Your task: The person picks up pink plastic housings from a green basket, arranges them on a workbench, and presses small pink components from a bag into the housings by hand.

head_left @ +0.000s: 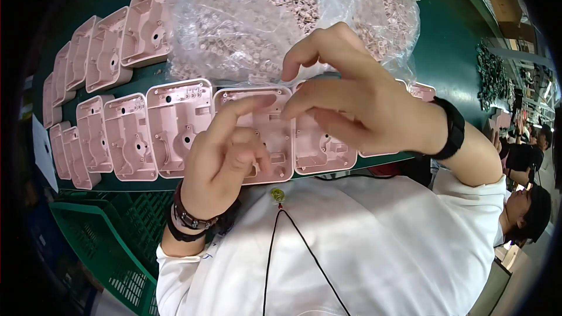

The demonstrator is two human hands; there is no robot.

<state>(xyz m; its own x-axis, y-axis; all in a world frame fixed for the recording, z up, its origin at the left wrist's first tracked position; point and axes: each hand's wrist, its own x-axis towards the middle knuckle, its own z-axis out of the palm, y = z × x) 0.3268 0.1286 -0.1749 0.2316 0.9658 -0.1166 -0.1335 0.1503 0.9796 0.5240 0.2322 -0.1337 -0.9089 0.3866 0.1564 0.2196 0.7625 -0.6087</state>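
My left hand (225, 155) hovers over a pink plastic housing (284, 169) near the front edge of the table. Its index finger stretches out, apart from the thumb, and the other fingers are bent. No object shows in it. My right hand (366, 93) arches above the neighbouring pink housing (325, 161), fingers bent and spread, with nothing visible between them. Both hands' fingertips are slightly blurred. The housings lie with their hollow side up, showing ribs, posts and round holes. Beyond my hands, a clear plastic bag (234, 29) holds many small pink parts (298, 9).
More pink housings (132, 134) continue the row leftward, and a second row (108, 50) stands behind. A green crate (111, 246) sits below the green table (453, 52) at left. Dark small parts (492, 76) lie at far right; other people (527, 210) are beyond.
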